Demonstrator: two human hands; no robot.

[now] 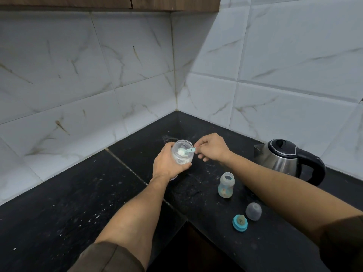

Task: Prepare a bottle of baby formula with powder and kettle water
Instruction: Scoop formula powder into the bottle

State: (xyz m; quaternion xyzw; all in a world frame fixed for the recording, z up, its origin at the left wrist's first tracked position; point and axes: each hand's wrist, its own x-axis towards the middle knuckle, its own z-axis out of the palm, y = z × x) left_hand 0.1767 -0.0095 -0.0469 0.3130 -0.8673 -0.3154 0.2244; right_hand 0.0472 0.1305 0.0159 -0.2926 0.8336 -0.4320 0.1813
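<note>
Jar (181,154): clear plastic, open, tilted toward the camera above the counter (78,193); some white powder inside. Looks light and rigid; smooth wall, likely slippery.
Left hand (167,163): wrapped round the jar's side, fingers closed on it. Mid-body seems the right place; a squeeze should not deform it.
Scoop (185,151): small teal plastic, bowl heaped with powder at the jar mouth. Very light; load loose, spills if tipped or jolted.
Right hand (211,148): pinching the scoop's handle end between thumb and fingertips; best kept level.
Bottle (226,185): upright, open, on the counter, near the right forearm, apart from both hands. Light, narrow, easily knocked; probably steady it at the waist when filling.
Teat ring (239,223), cap (253,211): loose on the counter, nearer the camera than the bottle.
Kettle (288,159): steel, lid shut, far right; heavier, possibly hot, so take by the black handle.
</note>
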